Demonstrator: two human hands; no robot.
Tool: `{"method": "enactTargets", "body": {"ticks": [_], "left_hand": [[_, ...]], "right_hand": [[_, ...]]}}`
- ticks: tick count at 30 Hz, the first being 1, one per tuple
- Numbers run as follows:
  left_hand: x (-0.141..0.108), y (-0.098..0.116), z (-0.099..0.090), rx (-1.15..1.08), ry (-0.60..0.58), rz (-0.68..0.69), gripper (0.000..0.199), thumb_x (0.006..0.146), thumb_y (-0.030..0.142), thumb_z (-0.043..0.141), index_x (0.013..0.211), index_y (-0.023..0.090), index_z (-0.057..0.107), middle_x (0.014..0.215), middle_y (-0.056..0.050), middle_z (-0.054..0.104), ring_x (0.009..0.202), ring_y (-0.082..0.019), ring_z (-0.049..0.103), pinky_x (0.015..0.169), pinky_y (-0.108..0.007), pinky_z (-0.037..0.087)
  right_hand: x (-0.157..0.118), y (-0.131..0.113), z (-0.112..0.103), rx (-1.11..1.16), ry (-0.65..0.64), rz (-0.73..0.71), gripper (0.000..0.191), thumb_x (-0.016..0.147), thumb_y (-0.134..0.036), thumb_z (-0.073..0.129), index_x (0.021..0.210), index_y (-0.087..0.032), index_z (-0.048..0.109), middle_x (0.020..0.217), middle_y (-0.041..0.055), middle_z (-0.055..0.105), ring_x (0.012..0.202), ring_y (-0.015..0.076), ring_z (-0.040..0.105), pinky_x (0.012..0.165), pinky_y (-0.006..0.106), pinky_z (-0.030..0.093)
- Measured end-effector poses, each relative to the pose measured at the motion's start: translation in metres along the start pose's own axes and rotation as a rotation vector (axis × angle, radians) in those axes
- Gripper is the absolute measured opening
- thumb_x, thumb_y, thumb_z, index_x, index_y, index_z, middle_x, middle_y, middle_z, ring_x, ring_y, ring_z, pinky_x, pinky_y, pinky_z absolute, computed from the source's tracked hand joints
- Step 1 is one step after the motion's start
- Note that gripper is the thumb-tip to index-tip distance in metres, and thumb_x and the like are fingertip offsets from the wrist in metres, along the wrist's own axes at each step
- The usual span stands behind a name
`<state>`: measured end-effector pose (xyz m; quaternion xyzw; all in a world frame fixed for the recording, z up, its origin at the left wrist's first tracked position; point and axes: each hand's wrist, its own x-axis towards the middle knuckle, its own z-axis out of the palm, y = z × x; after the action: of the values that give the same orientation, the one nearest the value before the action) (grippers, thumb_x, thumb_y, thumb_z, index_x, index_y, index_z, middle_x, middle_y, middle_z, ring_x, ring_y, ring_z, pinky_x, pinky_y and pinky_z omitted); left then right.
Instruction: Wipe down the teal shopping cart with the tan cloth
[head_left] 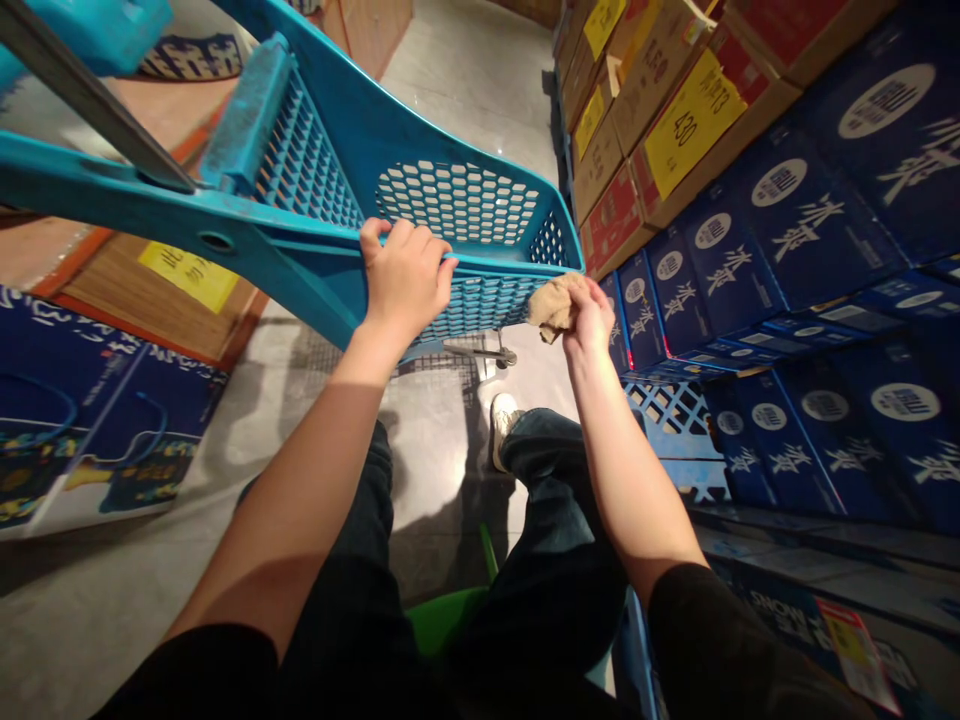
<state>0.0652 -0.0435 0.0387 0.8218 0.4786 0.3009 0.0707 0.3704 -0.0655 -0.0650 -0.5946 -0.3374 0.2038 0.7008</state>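
One hand [405, 280] on cart rim [510, 265]

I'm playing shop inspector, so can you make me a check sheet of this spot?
Surface: polished pale tile floor.
Job's things: blue plastic mesh basket, held tilted; tan cloth against its side.
Clutter: green plastic object between the person's knees; what it is cannot be told.
Hands: left hand grips the basket's rim; right hand holds the cloth.
Cables: nothing seen.
Surroundings: blue cartons stacked on the right; brown cartons with yellow price tags beyond them.
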Motion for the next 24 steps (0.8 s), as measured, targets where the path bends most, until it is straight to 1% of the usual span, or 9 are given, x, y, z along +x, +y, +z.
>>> {"method": "enactTargets", "body": {"ticks": [3,5,9,11,15,18,20,22,24], "left_hand": [[0.000,-0.002,0.002,-0.031,0.030,0.022,0.038,0.115,0.046,0.050,0.134,0.032,0.079,0.131,-0.012,0.083,0.143,-0.045,0.063,0.134,-0.074,0.029],[-0.001,-0.003,0.003,-0.031,0.026,0.019,0.039,0.114,0.046,0.050,0.136,0.032,0.079,0.132,-0.012,0.083,0.142,-0.046,0.063,0.134,-0.075,0.028],[-0.003,-0.002,0.001,-0.041,0.008,0.015,0.038,0.114,0.045,0.051,0.135,0.033,0.080,0.133,-0.012,0.083,0.143,-0.048,0.063,0.133,-0.078,0.027],[-0.004,-0.002,0.000,-0.033,-0.008,0.007,0.038,0.114,0.045,0.049,0.131,0.032,0.081,0.135,-0.013,0.083,0.143,-0.049,0.062,0.132,-0.079,0.026],[-0.004,-0.005,0.001,-0.015,-0.007,0.018,0.038,0.116,0.048,0.046,0.127,0.031,0.079,0.132,-0.013,0.082,0.144,-0.046,0.062,0.133,-0.075,0.028],[-0.002,-0.007,0.002,-0.040,0.001,0.037,0.036,0.115,0.054,0.054,0.133,0.032,0.076,0.131,-0.012,0.082,0.146,-0.046,0.060,0.134,-0.074,0.028],[-0.001,-0.007,0.001,-0.036,-0.007,0.018,0.036,0.116,0.052,0.052,0.132,0.032,0.076,0.132,-0.012,0.082,0.147,-0.045,0.059,0.135,-0.074,0.025],[0.000,-0.007,0.001,-0.023,-0.005,-0.010,0.037,0.117,0.049,0.048,0.130,0.030,0.077,0.131,-0.010,0.082,0.146,-0.044,0.059,0.134,-0.076,0.023],[0.000,-0.008,0.001,-0.016,0.015,-0.013,0.037,0.116,0.048,0.048,0.130,0.030,0.077,0.129,-0.010,0.083,0.145,-0.045,0.061,0.132,-0.076,0.025]], "right_hand": [[0.010,-0.018,-0.003,-0.017,0.089,-0.180,0.035,0.094,-0.036,0.071,0.126,-0.023,0.066,0.127,0.0097,0.077,0.125,0.0266,0.080,0.115,0.054,0.067],[0.011,-0.023,-0.002,-0.132,0.117,-0.295,0.031,0.095,-0.034,0.067,0.124,-0.022,0.067,0.127,0.0100,0.074,0.129,0.0277,0.078,0.120,0.056,0.063],[-0.001,-0.018,0.001,-0.427,0.013,-0.441,0.014,0.094,-0.028,0.067,0.106,-0.023,0.072,0.117,0.0097,0.070,0.127,0.0306,0.073,0.124,0.058,0.059],[-0.007,-0.011,0.000,-0.486,-0.035,-0.472,0.009,0.094,-0.026,0.068,0.101,-0.023,0.071,0.115,0.0097,0.068,0.126,0.0306,0.072,0.123,0.058,0.059],[-0.013,-0.001,-0.004,-0.510,-0.148,-0.429,0.003,0.092,-0.022,0.067,0.093,-0.025,0.069,0.113,0.0099,0.067,0.124,0.0302,0.069,0.121,0.055,0.059],[-0.017,0.007,-0.005,-0.544,-0.269,-0.377,0.009,0.088,-0.017,0.067,0.087,-0.025,0.067,0.109,0.0096,0.069,0.121,0.0305,0.069,0.122,0.055,0.057],[-0.020,0.013,-0.005,-0.550,-0.320,-0.341,0.012,0.086,-0.013,0.068,0.086,-0.025,0.067,0.109,0.0095,0.071,0.121,0.0303,0.069,0.123,0.055,0.056],[-0.024,0.019,-0.003,-0.559,-0.395,-0.269,0.016,0.084,-0.009,0.067,0.085,-0.025,0.067,0.110,0.0094,0.074,0.120,0.0297,0.069,0.123,0.053,0.056],[-0.029,0.026,0.000,-0.578,-0.459,-0.147,0.020,0.079,-0.004,0.066,0.081,-0.024,0.064,0.107,0.0086,0.076,0.115,0.0288,0.071,0.121,0.051,0.057]]}}
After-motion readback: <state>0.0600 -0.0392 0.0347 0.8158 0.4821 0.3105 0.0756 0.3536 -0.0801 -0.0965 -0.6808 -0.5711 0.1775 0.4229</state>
